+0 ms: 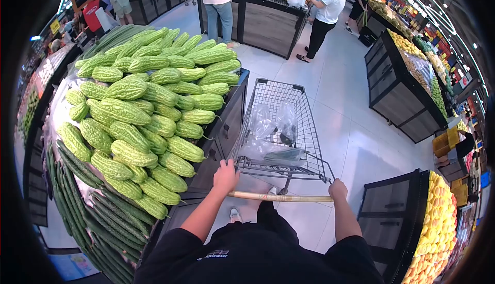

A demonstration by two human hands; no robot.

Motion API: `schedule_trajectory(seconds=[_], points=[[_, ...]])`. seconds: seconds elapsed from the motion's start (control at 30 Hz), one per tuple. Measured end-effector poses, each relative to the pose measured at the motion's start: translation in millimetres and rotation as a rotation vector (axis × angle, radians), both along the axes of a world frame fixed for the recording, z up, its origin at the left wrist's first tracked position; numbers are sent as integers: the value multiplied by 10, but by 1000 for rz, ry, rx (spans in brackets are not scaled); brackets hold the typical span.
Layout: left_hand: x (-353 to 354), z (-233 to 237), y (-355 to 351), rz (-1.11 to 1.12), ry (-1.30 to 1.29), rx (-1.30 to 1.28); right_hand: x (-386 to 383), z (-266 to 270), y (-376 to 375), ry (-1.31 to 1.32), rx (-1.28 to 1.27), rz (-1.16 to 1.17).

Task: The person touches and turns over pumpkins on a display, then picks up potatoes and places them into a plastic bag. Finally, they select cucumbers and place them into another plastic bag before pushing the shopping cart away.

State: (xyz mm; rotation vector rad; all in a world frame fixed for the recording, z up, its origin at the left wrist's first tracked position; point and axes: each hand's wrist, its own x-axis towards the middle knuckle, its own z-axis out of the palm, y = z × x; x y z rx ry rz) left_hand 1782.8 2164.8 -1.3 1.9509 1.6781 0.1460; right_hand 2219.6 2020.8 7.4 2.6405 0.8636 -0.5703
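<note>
My left hand [226,176] and right hand [337,188] wrap closed around the ends of the pale handle [281,198] of a wire shopping cart [305,124] in the aisle beside a bitter melon display [139,114]. Its long axis points straight away from me. Holding only plastic bags [268,129], it should roll light and rigid, best steered from the bar's ends.

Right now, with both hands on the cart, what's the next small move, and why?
Likely nudge the cart slightly right: left hand and right hand grip its handle, its left side crowds the bitter melon stand, and the floor to the right is open.
</note>
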Motion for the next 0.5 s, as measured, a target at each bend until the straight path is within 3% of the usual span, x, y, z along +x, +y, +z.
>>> schedule_trajectory(seconds=[0.27, 0.33, 0.37, 0.43, 0.5], points=[[462, -36, 224, -29, 142, 48, 361, 67, 520, 46, 96, 57], [615, 63, 283, -186, 40, 384, 532, 2, 625, 69, 101, 88], [735, 101, 307, -190, -157, 378, 603, -16, 693, 69, 115, 94], [1069, 838, 402, -258, -535, 152, 688, 9, 818, 78, 121, 121], [1351, 1746, 409, -503, -577, 450, 806, 83, 986, 95, 106, 168]])
